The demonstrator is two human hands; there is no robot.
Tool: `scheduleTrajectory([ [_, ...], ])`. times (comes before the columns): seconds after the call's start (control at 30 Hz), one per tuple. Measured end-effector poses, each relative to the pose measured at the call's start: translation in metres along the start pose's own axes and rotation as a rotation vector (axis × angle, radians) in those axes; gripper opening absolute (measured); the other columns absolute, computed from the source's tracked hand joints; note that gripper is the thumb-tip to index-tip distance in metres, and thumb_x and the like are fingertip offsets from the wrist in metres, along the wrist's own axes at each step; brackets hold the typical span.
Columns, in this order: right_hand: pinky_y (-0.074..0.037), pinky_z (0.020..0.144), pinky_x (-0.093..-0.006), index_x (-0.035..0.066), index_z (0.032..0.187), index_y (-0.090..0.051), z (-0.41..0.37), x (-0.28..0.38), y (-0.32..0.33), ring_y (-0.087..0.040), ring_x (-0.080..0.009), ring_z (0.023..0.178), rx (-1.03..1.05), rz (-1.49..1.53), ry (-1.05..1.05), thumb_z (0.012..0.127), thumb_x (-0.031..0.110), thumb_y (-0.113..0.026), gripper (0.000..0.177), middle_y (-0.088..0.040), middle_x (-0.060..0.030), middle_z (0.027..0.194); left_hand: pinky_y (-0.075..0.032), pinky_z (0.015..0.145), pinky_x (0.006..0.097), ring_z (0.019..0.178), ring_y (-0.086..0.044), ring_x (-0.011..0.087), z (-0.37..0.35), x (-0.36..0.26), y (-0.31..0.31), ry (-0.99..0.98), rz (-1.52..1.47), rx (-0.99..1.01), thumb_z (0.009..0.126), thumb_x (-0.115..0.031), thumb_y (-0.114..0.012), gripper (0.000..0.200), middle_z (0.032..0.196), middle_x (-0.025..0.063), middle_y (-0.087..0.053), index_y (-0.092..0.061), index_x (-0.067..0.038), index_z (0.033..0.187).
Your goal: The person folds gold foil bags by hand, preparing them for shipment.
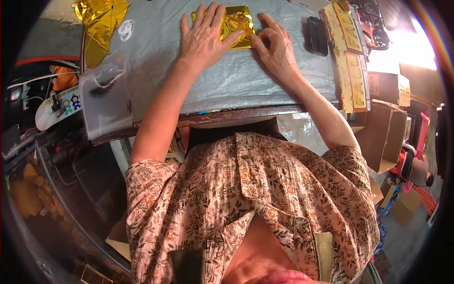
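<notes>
A flat, square packet in shiny gold foil lies on the grey-covered table near its far side. My left hand rests flat across the packet's left part, fingers stretched out and thumb pointing right over the foil. At the packet's right edge is my right hand, its thumb and index finger apart and bent, the other fingers curled on the cloth. No object shows in its grasp. The foil looks wrinkled in the middle, and part of it is hidden under my left hand.
Loose gold foil hangs at the table's far left, beside a small clear coil. A plastic sleeve covers the near left corner. On the right are a black case and yellow lettered boxes. Cardboard boxes stand beyond.
</notes>
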State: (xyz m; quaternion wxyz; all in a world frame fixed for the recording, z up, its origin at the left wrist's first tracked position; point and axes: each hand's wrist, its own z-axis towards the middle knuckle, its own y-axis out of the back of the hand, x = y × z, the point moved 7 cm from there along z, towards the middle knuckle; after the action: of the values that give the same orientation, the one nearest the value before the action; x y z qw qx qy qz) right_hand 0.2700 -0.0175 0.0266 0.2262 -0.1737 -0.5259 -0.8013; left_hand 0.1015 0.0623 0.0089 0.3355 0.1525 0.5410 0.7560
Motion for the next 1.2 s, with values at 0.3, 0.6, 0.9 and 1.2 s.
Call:
scheduleTrajectory([
  [0.3,-0.038,0.114,-0.0483,0.0,0.089,-0.065,-0.001,0.0,0.001,-0.052,-0.038,0.136,-0.006,0.021,-0.014,0.094,0.028,-0.076,0.03,-0.054,-0.0192,0.152,-0.017,0.123,0.0654,0.155,-0.032,0.0353,0.002,-0.001,0.001,-0.007,0.012,-0.005,0.1,-0.071,-0.046,0.09,0.164,0.0137,-0.041,-0.037,-0.004,0.16],
  [0.6,-0.036,0.116,-0.0483,0.002,0.108,-0.069,0.0,0.001,0.005,-0.05,-0.0376,0.139,-0.036,0.027,-0.054,0.091,0.035,-0.079,0.038,-0.053,-0.0191,0.152,-0.018,0.122,0.0664,0.154,-0.032,0.0377,0.002,-0.003,0.006,0.028,-0.062,0.012,0.101,-0.071,-0.045,0.091,0.164,0.016,-0.04,-0.034,-0.003,0.161],
  [0.9,-0.03,0.12,-0.0494,0.006,0.104,-0.074,-0.001,0.001,0.006,-0.047,-0.0362,0.141,-0.047,0.111,-0.141,0.087,0.03,-0.082,0.031,-0.054,-0.0163,0.152,-0.018,0.12,0.0668,0.152,-0.034,0.0397,0.004,-0.001,0.013,0.039,-0.189,-0.014,0.101,-0.068,-0.048,0.089,0.163,0.0173,-0.04,-0.034,-0.003,0.16],
  [1.2,-0.026,0.122,-0.0523,0.006,0.103,-0.071,-0.005,0.006,0.005,-0.046,-0.0327,0.145,0.027,0.174,-0.016,0.089,0.022,-0.08,0.023,-0.063,-0.0061,0.145,-0.023,0.12,0.0625,0.147,-0.038,0.0422,0.008,0.013,0.023,0.074,-0.438,-0.02,0.106,-0.056,-0.05,0.074,0.159,0.0221,-0.042,-0.038,-0.004,0.156],
])
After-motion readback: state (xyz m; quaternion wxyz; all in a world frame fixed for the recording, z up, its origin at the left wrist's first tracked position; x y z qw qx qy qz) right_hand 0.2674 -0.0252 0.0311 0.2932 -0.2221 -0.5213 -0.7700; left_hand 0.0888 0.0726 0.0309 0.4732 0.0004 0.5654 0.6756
